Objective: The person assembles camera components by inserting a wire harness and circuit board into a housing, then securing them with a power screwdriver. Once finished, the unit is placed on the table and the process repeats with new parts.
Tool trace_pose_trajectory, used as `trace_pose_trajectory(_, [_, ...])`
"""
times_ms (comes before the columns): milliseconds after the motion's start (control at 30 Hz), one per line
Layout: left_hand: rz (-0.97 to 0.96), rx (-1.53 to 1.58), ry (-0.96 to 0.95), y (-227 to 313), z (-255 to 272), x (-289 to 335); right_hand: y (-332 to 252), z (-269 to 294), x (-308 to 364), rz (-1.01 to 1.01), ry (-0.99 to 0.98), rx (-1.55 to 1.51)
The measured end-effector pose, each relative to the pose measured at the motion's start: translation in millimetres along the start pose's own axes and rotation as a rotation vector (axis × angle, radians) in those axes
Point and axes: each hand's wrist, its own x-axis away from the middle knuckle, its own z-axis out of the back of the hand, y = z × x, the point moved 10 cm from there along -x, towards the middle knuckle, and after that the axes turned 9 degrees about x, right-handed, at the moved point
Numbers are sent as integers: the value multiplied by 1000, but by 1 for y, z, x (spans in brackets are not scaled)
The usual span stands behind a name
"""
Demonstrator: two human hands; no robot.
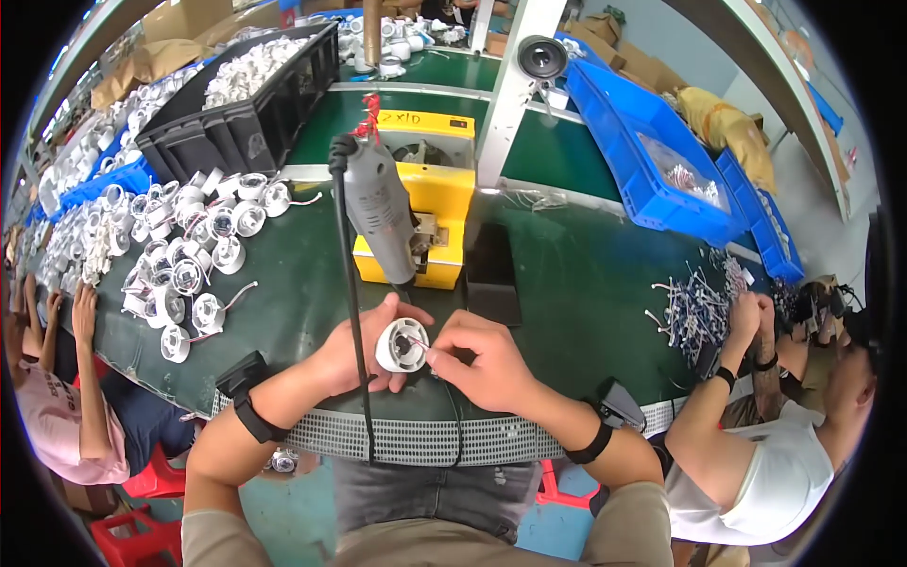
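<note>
In my left hand I hold a white round plastic housing, its open face turned to the right. Dark parts and thin reddish wires show inside it. My right hand is closed in a pinch at the housing's right rim, on the thin wires. Just beyond my hands a grey corded power tool hangs upright, its black cable running down past my left hand. Behind it stands a yellow machine with a metal fitting at its front. A flat black object lies beside the machine.
Many white housings with wires are heaped at left, below a black crate. Blue bins stand at far right. Small wired parts lie in a pile near a co-worker's hands. Another person's hand rests at the left edge.
</note>
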Motion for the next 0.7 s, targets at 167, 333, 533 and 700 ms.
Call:
trace_pose_trajectory(167, [31,-92,-9,-7,-9,-5,-21,8,7,207,175,300])
trace_pose_trajectory(333, [-10,-203,22,-8,-6,-9,-69,-4,26,656,233,854])
trace_pose_trajectory(533, [-9,-309,3,-7,-7,2,-67,-13,18,600,273,886])
trace_pose_trajectory(700, [-251,-185,25,5,-1,-2,-41,5,10,321,178,695])
